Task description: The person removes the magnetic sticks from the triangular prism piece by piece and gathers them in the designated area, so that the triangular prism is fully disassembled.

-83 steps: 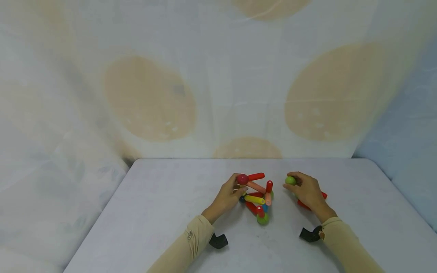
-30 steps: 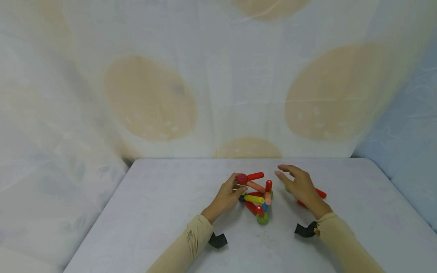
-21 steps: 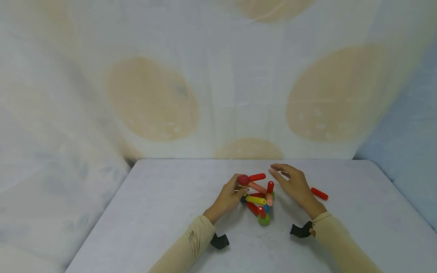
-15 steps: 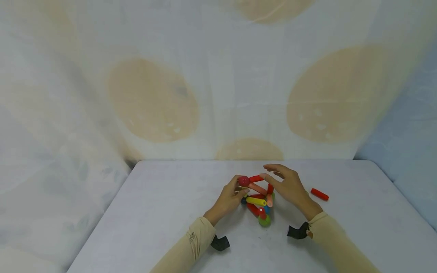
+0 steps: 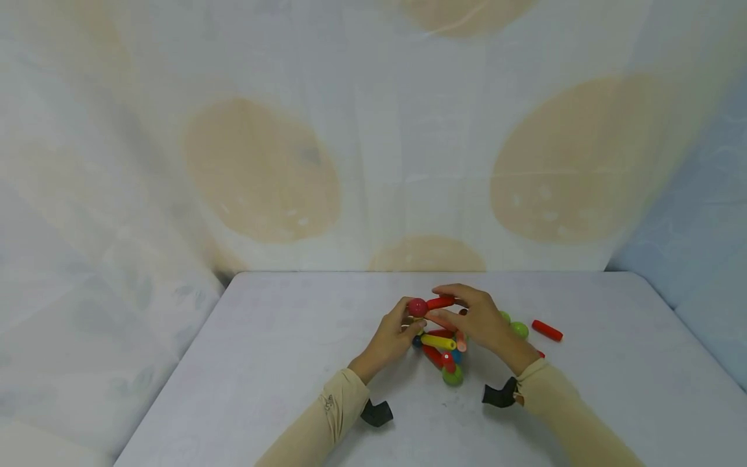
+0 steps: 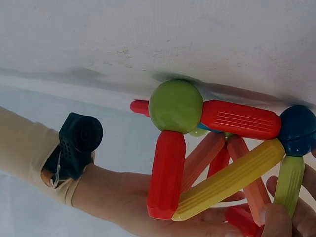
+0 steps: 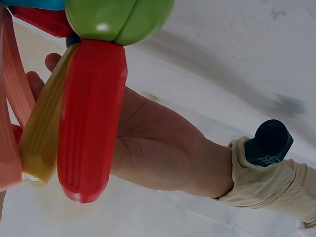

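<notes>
Plastic rod-and-ball frame [image 5: 439,340] sits centre frame on the worktop [image 5: 280,363] | left hand [image 5: 390,336] pinches the dark red ball [image 5: 417,307] | right hand [image 5: 480,319] grips the top red rod [image 5: 439,302] | risk: a hard tug likely pops the joints, collapsing the frame.

A: What sort of place is this?

B: It looks like a makeshift recording corner, not a furnished room. A plain white table [image 5: 280,363] fills the lower half of the frame.

A: What's behind it?

B: A pale draped cloth backdrop [image 5: 373,143] with big tan ovals [image 5: 262,170] covers the whole upper frame and folds down at lower left. At the far right hangs a light blue cloth [image 5: 706,259].

A: Anything homely?

B: Only colourful toy rods and balls [image 5: 439,340] at the table's centre.
</notes>
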